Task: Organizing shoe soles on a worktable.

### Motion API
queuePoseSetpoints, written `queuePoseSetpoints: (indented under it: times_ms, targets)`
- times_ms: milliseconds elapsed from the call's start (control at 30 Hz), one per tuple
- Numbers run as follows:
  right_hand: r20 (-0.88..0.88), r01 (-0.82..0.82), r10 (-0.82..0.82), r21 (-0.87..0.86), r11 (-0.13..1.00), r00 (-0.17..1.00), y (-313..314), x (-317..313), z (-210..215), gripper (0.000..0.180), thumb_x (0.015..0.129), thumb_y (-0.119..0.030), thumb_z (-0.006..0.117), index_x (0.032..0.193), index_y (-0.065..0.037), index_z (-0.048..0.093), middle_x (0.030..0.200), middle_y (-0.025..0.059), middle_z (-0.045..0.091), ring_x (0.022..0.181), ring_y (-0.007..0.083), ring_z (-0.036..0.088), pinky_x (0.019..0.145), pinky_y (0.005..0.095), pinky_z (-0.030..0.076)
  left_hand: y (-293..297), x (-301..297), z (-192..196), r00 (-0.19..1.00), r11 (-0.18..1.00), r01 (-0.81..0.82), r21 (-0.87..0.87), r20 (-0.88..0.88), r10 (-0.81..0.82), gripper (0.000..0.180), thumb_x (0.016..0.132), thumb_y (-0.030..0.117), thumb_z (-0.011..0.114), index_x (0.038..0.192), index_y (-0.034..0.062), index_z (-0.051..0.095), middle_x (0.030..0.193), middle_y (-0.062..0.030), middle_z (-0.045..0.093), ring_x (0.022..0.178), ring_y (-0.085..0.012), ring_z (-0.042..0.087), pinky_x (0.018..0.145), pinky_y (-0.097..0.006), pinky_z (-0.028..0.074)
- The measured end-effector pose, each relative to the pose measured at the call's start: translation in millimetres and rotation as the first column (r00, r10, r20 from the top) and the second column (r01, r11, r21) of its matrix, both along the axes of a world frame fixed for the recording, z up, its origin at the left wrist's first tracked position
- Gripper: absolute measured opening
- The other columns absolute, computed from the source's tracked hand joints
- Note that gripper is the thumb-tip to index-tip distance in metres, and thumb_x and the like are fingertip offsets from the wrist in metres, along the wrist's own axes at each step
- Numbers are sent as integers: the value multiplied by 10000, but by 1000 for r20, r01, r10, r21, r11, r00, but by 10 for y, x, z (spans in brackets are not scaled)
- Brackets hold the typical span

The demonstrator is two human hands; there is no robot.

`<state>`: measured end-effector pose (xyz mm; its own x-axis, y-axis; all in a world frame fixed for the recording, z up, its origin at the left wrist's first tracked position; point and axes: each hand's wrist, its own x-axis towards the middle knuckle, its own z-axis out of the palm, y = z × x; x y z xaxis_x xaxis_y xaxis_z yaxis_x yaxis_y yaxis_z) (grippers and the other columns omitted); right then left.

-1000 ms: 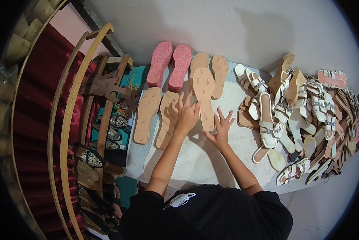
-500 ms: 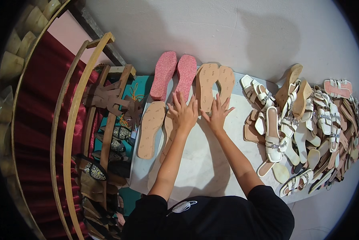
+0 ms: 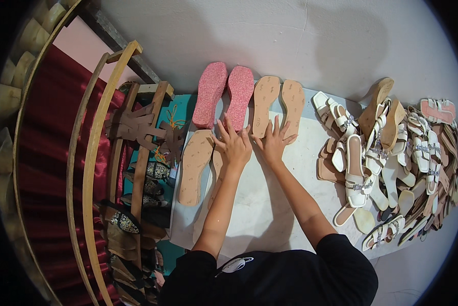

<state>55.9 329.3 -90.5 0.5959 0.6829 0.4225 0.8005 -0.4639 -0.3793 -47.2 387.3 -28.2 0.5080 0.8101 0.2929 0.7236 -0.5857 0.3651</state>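
Both hands, left (image 3: pixel 235 145) and right (image 3: pixel 274 143), lie spread flat by tan soles (image 3: pixel 277 104).

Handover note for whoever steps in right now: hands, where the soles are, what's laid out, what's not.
Left hand: flat and open, fingertips at the heel end of the pink soles, covering part of a tan sole beneath it.
Right hand: flat and open, fingers on the near ends of the tan soles.
Done: pink pair and tan pair lie side by side along the far edge of the white table.
Left: another tan sole lies nearer on the left; the sandal pile on the right is unsorted.
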Motion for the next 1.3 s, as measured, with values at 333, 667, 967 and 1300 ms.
queuePoseSetpoints:
  times_ms: [333, 667, 967, 1300]
  targets:
    - [-39, -34, 34, -7, 999, 999, -97, 6, 109, 795, 688, -496, 636, 1236, 31, 404, 1415, 227, 164, 1308, 463, -5, 822, 771, -52, -65, 31, -47, 1000, 984, -8, 175, 13, 6, 318, 860, 273, 428, 1077, 154, 626, 1435, -200, 146, 1307, -434, 83, 952, -658, -5]
    - [-21, -52, 50, -102, 993, 999, -359, 7, -1, 565, 729, -327, 640, 1225, -106, 487, 1433, 189, 137, 1294, 495, -23, 831, 767, -56, -254, -5, -129, 993, 984, 76, 161, -105, -59, 419, 758, 279, 570, 1127, 78, 579, 1414, -222, 191, 1317, -406, 108, 937, -697, 66]
    - [-23, -57, 55, -105, 993, 998, -277, -25, -39, 527, 729, -232, 633, 1224, -119, 492, 1427, 190, 157, 1301, 482, -23, 838, 765, -60, -254, 101, -199, 957, 973, 63, 224, -292, 5, 534, 713, 345, 644, 1128, 21, 558, 1406, -300, 96, 1310, -448, 55, 877, -744, 77]
    - [-46, -83, 80, -70, 994, 996, -251, -50, -24, 443, 767, -203, 565, 1182, -56, 516, 1415, 199, 189, 1300, 482, 15, 847, 760, -76, -239, 148, -132, 952, 983, 28, 180, -306, 29, 533, 731, 378, 623, 1094, -9, 566, 1402, -293, 148, 1321, -410, 98, 838, -744, 178]
